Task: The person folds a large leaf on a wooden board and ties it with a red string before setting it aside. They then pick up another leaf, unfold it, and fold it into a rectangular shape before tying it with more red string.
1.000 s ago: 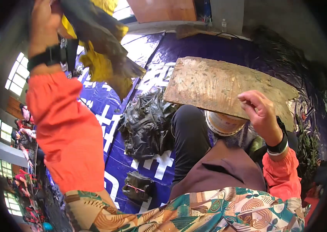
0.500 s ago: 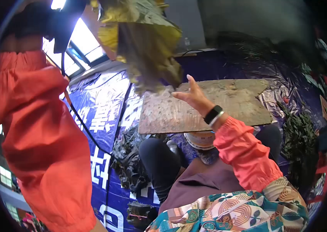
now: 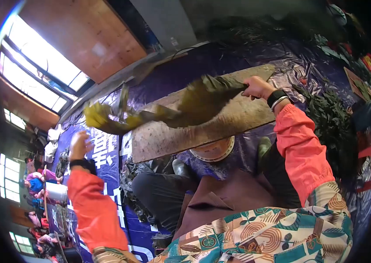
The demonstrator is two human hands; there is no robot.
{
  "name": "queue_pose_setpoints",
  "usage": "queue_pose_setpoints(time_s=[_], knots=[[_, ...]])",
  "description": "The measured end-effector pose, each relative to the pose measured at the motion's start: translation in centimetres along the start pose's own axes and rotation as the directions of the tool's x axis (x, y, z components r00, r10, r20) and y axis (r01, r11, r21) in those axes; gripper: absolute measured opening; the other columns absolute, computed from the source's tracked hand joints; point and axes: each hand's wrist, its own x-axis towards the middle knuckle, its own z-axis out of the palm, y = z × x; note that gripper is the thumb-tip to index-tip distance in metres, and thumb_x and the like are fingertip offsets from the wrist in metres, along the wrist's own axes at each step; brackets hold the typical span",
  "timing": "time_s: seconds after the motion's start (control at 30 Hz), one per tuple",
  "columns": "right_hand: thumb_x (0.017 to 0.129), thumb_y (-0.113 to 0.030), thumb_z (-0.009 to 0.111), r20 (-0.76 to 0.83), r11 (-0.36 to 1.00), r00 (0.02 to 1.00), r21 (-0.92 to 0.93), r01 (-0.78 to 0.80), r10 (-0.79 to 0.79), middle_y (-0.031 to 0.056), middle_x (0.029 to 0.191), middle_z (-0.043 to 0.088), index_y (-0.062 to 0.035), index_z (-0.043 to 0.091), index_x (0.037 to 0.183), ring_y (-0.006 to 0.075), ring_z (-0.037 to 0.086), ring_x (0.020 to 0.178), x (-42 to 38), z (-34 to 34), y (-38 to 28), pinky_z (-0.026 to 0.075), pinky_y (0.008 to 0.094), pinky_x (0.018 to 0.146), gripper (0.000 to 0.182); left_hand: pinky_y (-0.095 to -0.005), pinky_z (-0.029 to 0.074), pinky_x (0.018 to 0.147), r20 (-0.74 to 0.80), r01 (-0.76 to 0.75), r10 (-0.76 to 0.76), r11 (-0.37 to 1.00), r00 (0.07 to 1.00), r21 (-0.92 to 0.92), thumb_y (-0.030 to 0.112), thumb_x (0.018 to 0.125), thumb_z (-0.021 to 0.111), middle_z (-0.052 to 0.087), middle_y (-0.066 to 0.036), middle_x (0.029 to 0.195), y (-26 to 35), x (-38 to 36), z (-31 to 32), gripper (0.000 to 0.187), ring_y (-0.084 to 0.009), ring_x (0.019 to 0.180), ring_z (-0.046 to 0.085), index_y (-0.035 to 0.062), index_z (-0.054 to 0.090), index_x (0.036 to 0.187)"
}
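My right hand [image 3: 257,89] is closed around one end of a large, limp yellow-green leaf [image 3: 203,105], which looks like a tobacco leaf. Its length stretches leftward through the air over a wooden board [image 3: 238,111], blurred by motion, ending in a yellower, ragged part. Just below that far end is my left hand [image 3: 80,145], apart from the leaf as far as I can see; its fingers are smeared by motion. Beneath the board stands a round white bucket [image 3: 214,150], between my knees.
Dark leaves [image 3: 334,118] are heaped on the right, and more dark leaves [image 3: 139,188] lie beside my left knee. A purple printed sheet [image 3: 106,151] covers the floor. Several people [image 3: 36,182] sit at the far left, near a white bucket [image 3: 56,191]. A red stool [image 3: 369,171] stands at the right.
The leaf has come down from high above the board and now stretches sideways. My right hand has closed on one end. My raised left arm has dropped to the lower left.
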Motion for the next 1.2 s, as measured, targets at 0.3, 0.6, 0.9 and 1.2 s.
queue_pose_setpoints(time_s=[0.3,0.6,0.9,1.2], knots=[[0.070,-0.013,0.068,-0.508,0.960,0.821,-0.227,0.162,-0.259,0.0164,0.091,0.067,-0.0088,0.066,0.099,0.0362,0.063,0.091,-1.3,3.2,5.9,0.049,0.0430,0.080,0.029,-0.0301,0.047,0.081,0.383,-0.321,0.148,0.839,0.912,0.439,0.016,0.083,0.065,0.064,-0.011,0.105,-4.5,-3.7,23.5,0.036,-0.0178,0.094,0.059,0.0047,0.061,0.116],[0.076,-0.005,0.062,-0.767,0.864,0.415,-0.491,0.113,-0.490,0.0089,0.093,0.065,-0.0099,0.060,0.104,0.0306,0.059,0.093,0.6,0.2,5.8,0.044,0.0435,0.080,0.028,-0.0420,0.045,0.094,0.815,-0.861,0.356,0.406,0.458,0.306,0.016,0.076,0.070,0.058,-0.018,0.114,-6.3,-7.0,39.0,0.043,-0.0357,0.111,0.053,0.0072,0.059,0.116],[0.078,-0.018,0.067,-0.123,0.986,0.981,-0.055,-0.160,0.153,0.0158,0.074,0.067,-0.0039,0.067,0.090,0.0305,0.066,0.072,-1.3,1.6,5.3,0.052,0.0387,0.064,0.019,-0.0468,0.048,0.073,0.825,-0.861,0.266,0.260,0.499,0.437,0.015,0.074,0.072,0.060,-0.014,0.086,-7.8,-7.4,41.2,0.016,-0.0362,0.087,0.059,0.0054,0.060,0.078],[0.090,-0.013,0.065,0.256,0.194,0.919,0.927,-0.321,0.301,0.0022,0.076,0.058,-0.0074,0.054,0.088,0.0120,0.058,0.059,2.3,3.5,6.4,0.049,0.0207,0.050,0.012,-0.0437,0.047,0.073,0.909,-0.882,-0.069,0.225,0.410,0.415,0.014,0.076,0.068,0.062,-0.016,0.085,-5.9,-8.0,38.5,0.013,-0.0363,0.087,0.059,0.0056,0.063,0.085]])
